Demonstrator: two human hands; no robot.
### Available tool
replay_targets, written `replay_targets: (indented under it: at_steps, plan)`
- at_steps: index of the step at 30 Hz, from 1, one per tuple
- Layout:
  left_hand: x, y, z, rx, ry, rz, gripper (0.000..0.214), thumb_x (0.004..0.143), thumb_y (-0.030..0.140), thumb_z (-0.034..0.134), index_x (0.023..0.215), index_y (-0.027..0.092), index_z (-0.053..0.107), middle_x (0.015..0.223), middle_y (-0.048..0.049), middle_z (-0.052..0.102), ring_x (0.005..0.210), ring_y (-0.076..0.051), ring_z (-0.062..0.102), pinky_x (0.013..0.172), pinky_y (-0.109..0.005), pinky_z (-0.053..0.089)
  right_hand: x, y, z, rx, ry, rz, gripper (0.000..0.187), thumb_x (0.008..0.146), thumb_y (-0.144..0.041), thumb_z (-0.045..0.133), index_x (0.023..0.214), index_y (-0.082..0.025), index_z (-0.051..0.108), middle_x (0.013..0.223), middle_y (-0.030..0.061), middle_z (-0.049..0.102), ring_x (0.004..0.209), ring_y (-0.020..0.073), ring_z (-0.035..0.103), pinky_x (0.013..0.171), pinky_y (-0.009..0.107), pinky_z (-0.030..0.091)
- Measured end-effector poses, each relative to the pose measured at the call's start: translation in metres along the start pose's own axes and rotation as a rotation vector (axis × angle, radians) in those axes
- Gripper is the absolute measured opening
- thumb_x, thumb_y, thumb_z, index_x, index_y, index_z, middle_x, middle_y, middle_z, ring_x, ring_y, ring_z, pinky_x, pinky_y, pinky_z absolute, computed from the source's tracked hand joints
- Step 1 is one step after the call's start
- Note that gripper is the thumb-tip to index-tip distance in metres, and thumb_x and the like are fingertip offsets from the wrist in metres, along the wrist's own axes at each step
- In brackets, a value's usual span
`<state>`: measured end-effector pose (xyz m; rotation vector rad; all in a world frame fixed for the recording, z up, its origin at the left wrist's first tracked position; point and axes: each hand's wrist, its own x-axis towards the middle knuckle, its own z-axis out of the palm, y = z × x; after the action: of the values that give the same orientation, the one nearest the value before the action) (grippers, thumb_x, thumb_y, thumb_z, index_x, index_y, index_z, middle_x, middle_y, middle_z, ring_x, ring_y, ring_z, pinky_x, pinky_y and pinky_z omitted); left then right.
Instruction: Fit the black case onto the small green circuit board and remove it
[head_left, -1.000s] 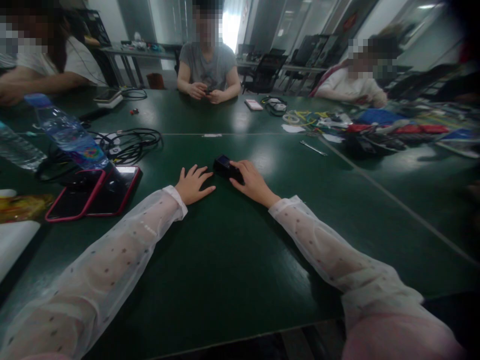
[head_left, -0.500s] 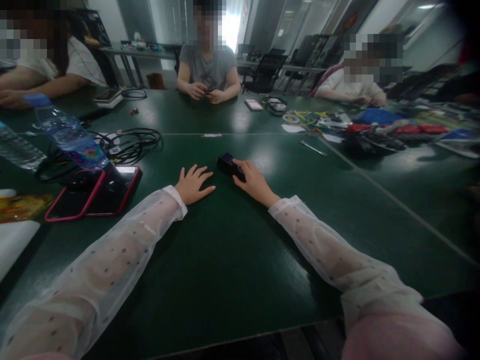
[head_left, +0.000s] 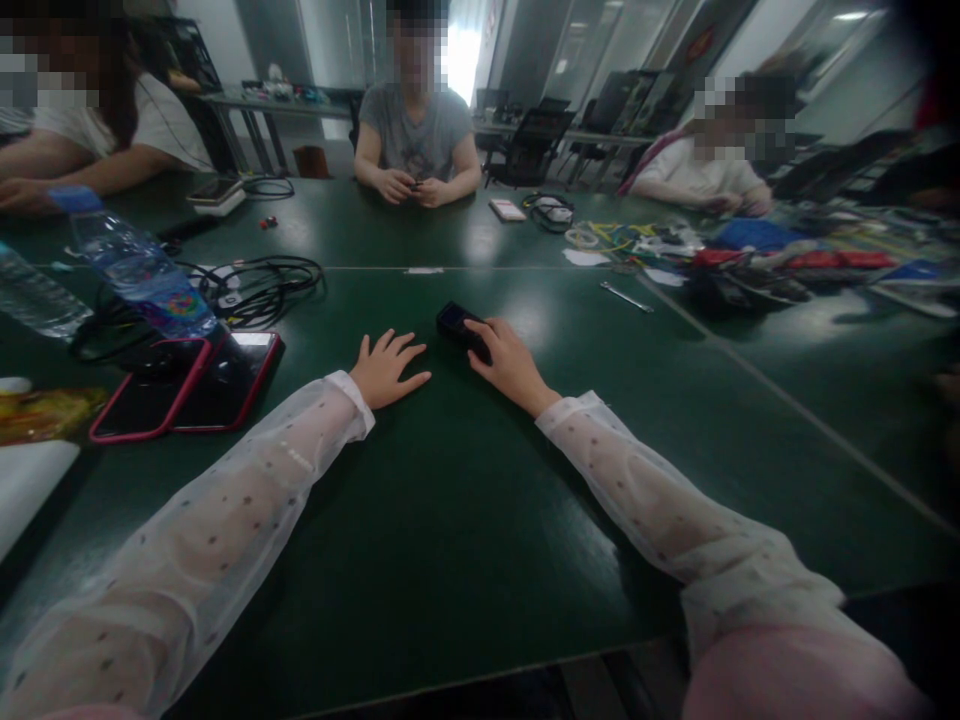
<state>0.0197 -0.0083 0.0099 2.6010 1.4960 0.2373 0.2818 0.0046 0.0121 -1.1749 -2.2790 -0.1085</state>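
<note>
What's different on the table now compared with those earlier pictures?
The black device has moved slightly to the right, and the right hand has shifted with it, fingers still on it. The left hand stays spread on the table; the blue-capped bottle and phones have not visibly moved.

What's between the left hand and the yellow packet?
Two red-edged phones, lying on the green tabletop between the left hand and the yellow packet; shows in the head view.

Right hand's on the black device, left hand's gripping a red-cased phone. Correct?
Not quite: the head view shows the left hand spread on the green table, apart from the red-cased phones. The right hand is on the black device, as you say.
</note>
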Motion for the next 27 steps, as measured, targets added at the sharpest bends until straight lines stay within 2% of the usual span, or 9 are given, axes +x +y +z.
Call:
replay_targets:
  at_steps: [9, 18, 27]
  plan:
    - [-0.0001, 0.0000, -0.0002, -0.020, -0.008, -0.010, 0.067, 0.095, 0.066, 0.032, 0.150, 0.028, 0.036, 0.159, -0.0072, 0.029, 0.147, -0.038, 0.018, 0.113, -0.069, 0.012, 0.0000, -0.0015, -0.0001, 0.005, -0.008, -0.026, 0.047, 0.090, -0.024, 0.051, 0.137, -0.024, 0.045, 0.126, 0.0141, 0.051, 0.115, 0.0305, 0.053, 0.094, 0.049, 0.049]
    - [-0.0003, -0.0001, -0.0011, -0.029, -0.010, -0.012, 0.066, 0.094, 0.066, 0.032, 0.149, 0.030, 0.037, 0.159, -0.0060, 0.029, 0.147, -0.038, 0.018, 0.113, -0.068, 0.012, -0.0008, 0.0066, 0.0041, 0.148, -0.024, 0.079, 0.053, 0.089, -0.033, 0.056, 0.139, -0.026, 0.041, 0.120, 0.0120, 0.055, 0.103, 0.0287, 0.061, 0.087, 0.048, 0.054]
    - [-0.0013, 0.0027, -0.0015, -0.012, -0.001, -0.011, 0.066, 0.096, 0.064, 0.033, 0.149, 0.026, 0.038, 0.159, -0.0087, 0.030, 0.146, -0.039, 0.018, 0.112, -0.070, 0.014, 0.0005, -0.0017, -0.0030, 0.224, -0.077, -0.029, 0.050, 0.087, -0.028, 0.056, 0.135, -0.023, 0.044, 0.120, 0.0117, 0.055, 0.108, 0.0275, 0.059, 0.091, 0.045, 0.053]
